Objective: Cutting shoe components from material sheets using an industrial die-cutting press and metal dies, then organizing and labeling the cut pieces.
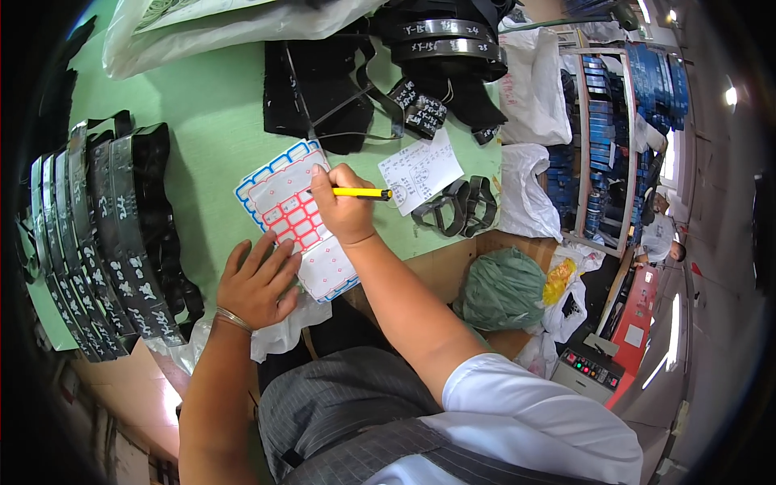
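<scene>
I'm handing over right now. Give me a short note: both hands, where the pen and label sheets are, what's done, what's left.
Right hand grips the yellow pen, tip over the label sheets.
Left hand lies flat, pinning the sheets' near edge to the green table.
A written paper note lies right of the pen.
Done: cannot tell which labels are filled.
Left: probably writing the remaining labels.

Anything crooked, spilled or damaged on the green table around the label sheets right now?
Nothing spilled or damaged. The label sheets lie askew and overhang the table edge, pinned by the left hand; the right hand holds a yellow pen over them. The black strap bundles look orderly.
</scene>
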